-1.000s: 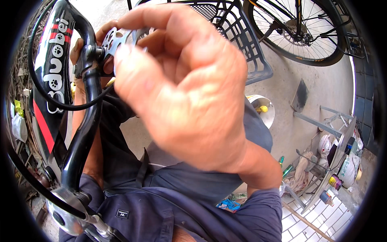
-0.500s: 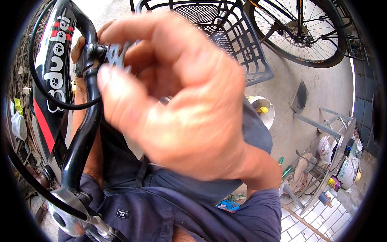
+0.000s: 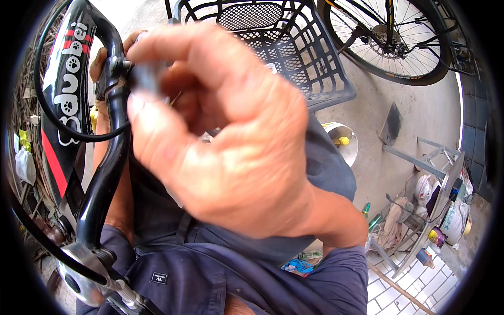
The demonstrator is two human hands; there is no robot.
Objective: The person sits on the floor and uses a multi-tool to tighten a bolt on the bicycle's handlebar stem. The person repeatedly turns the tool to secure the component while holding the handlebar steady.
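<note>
My right hand (image 3: 231,142) fills the middle of the view, thumb and forefinger closed on a small blue-grey metal piece (image 3: 147,79). Motion blurs that piece, so its kind is unclear. It sits right beside the bolt (image 3: 121,65) of a clamp on a black bent handlebar (image 3: 107,168). Behind the bar, my left hand (image 3: 98,65) is partly hidden; its fingers show on both sides and appear wrapped around the bar by the clamp. A black, white and red bicycle frame (image 3: 65,105) stands to the left, a black cable (image 3: 79,135) looping across it.
A black plastic basket (image 3: 328,97) lies beyond my right hand. Farther right are a bicycle wheel (image 3: 388,76) and a white bucket (image 3: 349,152) holding something yellow. A metal stand (image 3: 415,160) with bags and cans is at the right. A silver bell-shaped part (image 3: 81,278) sits at lower left.
My right hand has shifted slightly left and down, and the metal piece in it has turned and blurred. My left hand stays behind the bar.
</note>
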